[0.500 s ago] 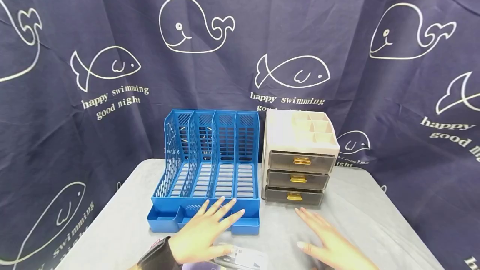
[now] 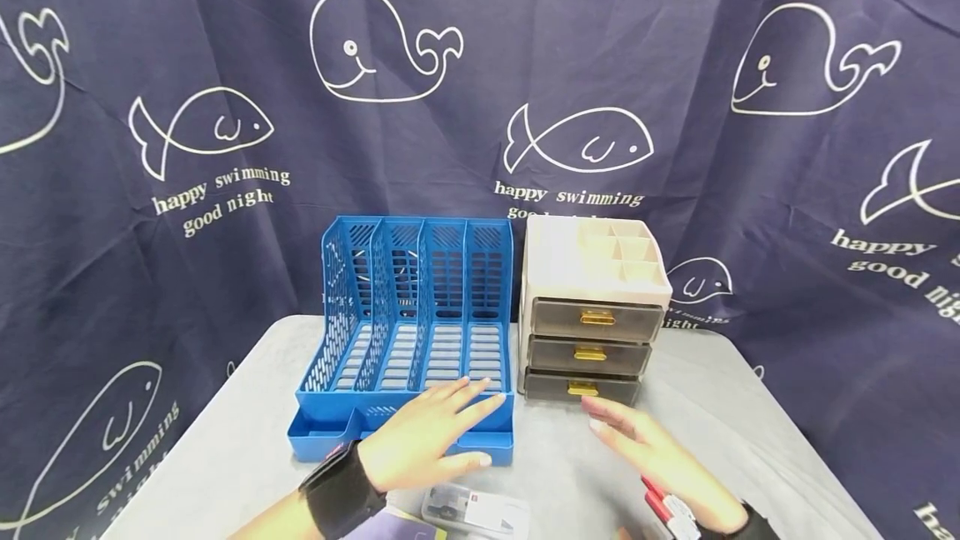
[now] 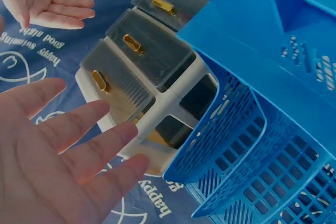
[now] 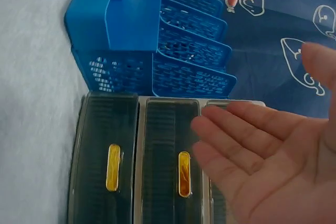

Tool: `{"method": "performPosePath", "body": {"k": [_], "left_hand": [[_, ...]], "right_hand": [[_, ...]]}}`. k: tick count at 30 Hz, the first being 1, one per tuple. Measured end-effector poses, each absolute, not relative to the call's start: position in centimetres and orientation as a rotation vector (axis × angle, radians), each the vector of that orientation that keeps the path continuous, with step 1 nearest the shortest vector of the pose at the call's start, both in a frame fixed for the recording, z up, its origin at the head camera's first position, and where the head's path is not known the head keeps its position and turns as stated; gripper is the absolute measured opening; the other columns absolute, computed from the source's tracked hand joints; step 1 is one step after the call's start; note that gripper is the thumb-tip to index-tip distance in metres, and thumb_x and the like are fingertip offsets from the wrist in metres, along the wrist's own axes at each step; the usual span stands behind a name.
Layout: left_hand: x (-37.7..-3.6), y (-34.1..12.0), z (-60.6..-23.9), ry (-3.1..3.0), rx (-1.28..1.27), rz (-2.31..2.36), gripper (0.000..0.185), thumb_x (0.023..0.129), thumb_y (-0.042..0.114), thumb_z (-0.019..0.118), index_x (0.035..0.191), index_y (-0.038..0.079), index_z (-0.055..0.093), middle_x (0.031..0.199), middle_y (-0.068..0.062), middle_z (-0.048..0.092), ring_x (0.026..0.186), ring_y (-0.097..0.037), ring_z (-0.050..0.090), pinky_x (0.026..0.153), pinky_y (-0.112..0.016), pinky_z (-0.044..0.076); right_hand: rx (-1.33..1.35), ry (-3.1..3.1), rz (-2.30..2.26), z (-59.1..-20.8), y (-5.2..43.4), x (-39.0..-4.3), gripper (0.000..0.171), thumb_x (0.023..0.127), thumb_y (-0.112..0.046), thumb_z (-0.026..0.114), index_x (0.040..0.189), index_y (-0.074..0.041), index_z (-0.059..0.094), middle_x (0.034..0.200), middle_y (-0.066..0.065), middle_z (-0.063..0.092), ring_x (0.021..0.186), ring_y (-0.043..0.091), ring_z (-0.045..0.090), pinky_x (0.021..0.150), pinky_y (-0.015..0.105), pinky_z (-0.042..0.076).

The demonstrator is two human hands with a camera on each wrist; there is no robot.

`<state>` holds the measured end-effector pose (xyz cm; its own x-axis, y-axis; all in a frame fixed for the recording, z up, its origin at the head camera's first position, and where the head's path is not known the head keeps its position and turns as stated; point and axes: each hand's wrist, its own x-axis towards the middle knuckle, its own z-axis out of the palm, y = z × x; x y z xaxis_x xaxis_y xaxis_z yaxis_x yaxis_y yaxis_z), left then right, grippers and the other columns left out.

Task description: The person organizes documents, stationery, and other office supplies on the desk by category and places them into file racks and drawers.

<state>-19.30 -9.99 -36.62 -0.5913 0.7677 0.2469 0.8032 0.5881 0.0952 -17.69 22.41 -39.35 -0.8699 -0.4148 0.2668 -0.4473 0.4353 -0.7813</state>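
My left hand [image 2: 423, 436] hovers palm down over the front of a blue desktop file rack [image 2: 405, 400], fingers straight and holding nothing. The rack has tall slotted compartments and small trays along its front. My right hand [image 2: 663, 461] is in front of a white drawer organizer [image 2: 600, 269], with its fingers extended and nothing in its grasp. Three smoky drawers with gold handles, such as the top drawer [image 2: 562, 319], are closed. In the right wrist view the open palm [image 4: 283, 171] shows against the drawer fronts. The left palm [image 3: 47, 161] is likewise bare in the left wrist view.
Near the table's front edge lies a clear plastic case [image 2: 480, 511] with dark items inside. A purple flat item [image 2: 393, 526] lies beside it. Something red and white [image 2: 660, 500] shows partly behind my right hand. A dark blue printed curtain [image 2: 420, 148] hangs behind the grey-white table [image 2: 247, 432].
My left hand has shifted slightly right and up, revealing more of the clear case. My right hand has turned, with its fingers closer together, and the red item has come into view. The head view shifted slightly.
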Motion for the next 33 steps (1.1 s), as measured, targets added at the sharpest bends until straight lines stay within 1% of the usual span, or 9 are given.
{"method": "performPosePath", "body": {"k": [2,4,9,11,15,20,26,30,33], "left_hand": [[-19.7,-9.5,-36.3,-2.646,-1.317,-0.318,0.061,0.094,0.049,0.049,0.146,0.020,0.037,0.147,-0.009,0.040,0.134,-0.029,0.039,0.106,-0.049,0.035],[-20.1,-9.1,-36.0,-2.662,-1.317,-0.329,0.059,0.094,0.046,0.053,0.145,0.019,0.039,0.146,-0.008,0.041,0.134,-0.027,0.039,0.106,-0.047,0.035],[-20.9,-8.3,-35.5,-2.652,-1.317,-0.330,0.056,0.093,0.043,0.055,0.142,0.017,0.044,0.143,-0.010,0.044,0.132,-0.027,0.042,0.106,-0.045,0.036],[-21.3,-7.9,-35.2,-2.616,-1.319,-0.326,0.055,0.093,0.042,0.055,0.140,0.015,0.046,0.141,-0.011,0.047,0.130,-0.027,0.044,0.104,-0.044,0.038],[-22.1,-7.1,-34.5,-2.550,-1.312,-0.329,0.053,0.093,0.039,0.055,0.139,0.013,0.047,0.139,-0.012,0.049,0.126,-0.027,0.048,0.102,-0.043,0.042],[-22.9,-5.9,-33.3,-2.540,-1.320,-0.351,0.052,0.093,0.035,0.057,0.139,0.011,0.047,0.138,-0.014,0.049,0.125,-0.027,0.049,0.100,-0.042,0.043],[-23.9,-4.5,-32.5,-2.517,-1.318,-0.335,0.052,0.094,0.036,0.055,0.138,0.009,0.048,0.137,-0.012,0.051,0.125,-0.025,0.050,0.102,-0.039,0.042],[-24.5,-3.8,-31.9,-2.524,-1.275,-0.358,0.052,0.094,0.035,0.055,0.138,0.008,0.048,0.136,-0.012,0.052,0.124,-0.025,0.050,0.101,-0.039,0.043],[-25.1,-3.3,-31.5,-2.530,-1.236,-0.370,0.051,0.094,0.035,0.056,0.137,0.009,0.049,0.136,-0.011,0.052,0.125,-0.025,0.050,0.101,-0.039,0.043]], "right_hand": [[0.767,-2.640,1.538,-39.1,22.3,-18.1,0.040,0.099,-0.017,0.047,0.131,0.007,0.049,0.131,0.021,0.054,0.118,0.002,0.049,0.095,0.017,0.040],[0.719,-2.663,1.599,-38.8,22.2,-18.5,0.042,0.100,-0.021,0.046,0.132,0.005,0.049,0.132,0.017,0.054,0.118,0.001,0.049,0.095,0.015,0.037],[0.669,-2.672,1.725,-38.5,22.1,-19.0,0.045,0.101,-0.027,0.043,0.134,0.003,0.048,0.132,0.015,0.055,0.118,0.004,0.051,0.096,0.015,0.037],[0.680,-2.622,1.827,-38.5,22.0,-19.3,0.045,0.102,-0.025,0.041,0.134,0.007,0.045,0.132,0.019,0.054,0.118,0.007,0.053,0.098,0.017,0.039],[0.665,-2.502,2.043,-38.3,21.8,-20.2,0.049,0.102,-0.023,0.039,0.133,0.014,0.041,0.130,0.026,0.052,0.114,0.008,0.057,0.099,0.022,0.041],[0.670,-2.387,2.208,-37.9,21.4,-21.1,0.052,0.103,-0.024,0.039,0.133,0.018,0.037,0.131,0.026,0.051,0.115,0.012,0.057,0.100,0.028,0.042],[0.556,-2.339,2.347,-37.8,20.9,-22.6,0.057,0.102,-0.029,0.039,0.135,0.018,0.035,0.129,0.022,0.054,0.109,0.011,0.060,0.095,0.024,0.046],[0.444,-2.259,2.509,-38.1,21.1,-23.5,0.059,0.102,-0.029,0.040,0.135,0.020,0.032,0.121,0.013,0.063,0.106,0.012,0.063,0.097,0.028,0.045],[0.391,-2.159,2.644,-38.4,21.4,-24.1,0.061,0.102,-0.029,0.039,0.136,0.021,0.028,0.116,0.008,0.066,0.104,0.013,0.064,0.100,0.032,0.043]]}}
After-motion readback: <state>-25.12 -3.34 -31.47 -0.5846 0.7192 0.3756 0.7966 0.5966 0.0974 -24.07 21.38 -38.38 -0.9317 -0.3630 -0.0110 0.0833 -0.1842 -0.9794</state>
